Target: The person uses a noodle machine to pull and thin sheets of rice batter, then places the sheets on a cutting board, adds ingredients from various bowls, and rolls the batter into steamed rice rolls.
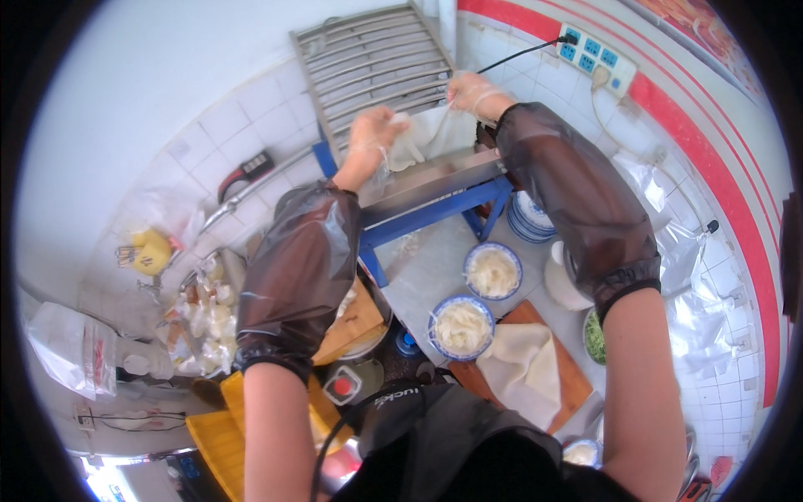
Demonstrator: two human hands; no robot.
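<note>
Both hands wear clear plastic gloves, with dark plastic sleeve covers on the forearms. A thin white sheet of dough or noodle (433, 135) hangs between them above a metal tray (433, 182) on a blue metal frame. My left hand (373, 135) pinches the sheet's left edge. My right hand (473, 94) grips its upper right part, near the slatted metal rack (376, 59). Nearer to me, a folded white sheet (524, 370) lies on a wooden board (568, 376). Two blue-rimmed bowls hold white strips: one bowl (494, 271) farther off, another (462, 327) beside the board.
A stack of blue-and-white plates (530, 216) stands right of the frame, with a white pot (564, 279) and a bowl of shredded greens (594, 337) nearer. A wooden block (354, 326) is at lower left. A power strip (596, 56) with a plugged black cable is on the wall.
</note>
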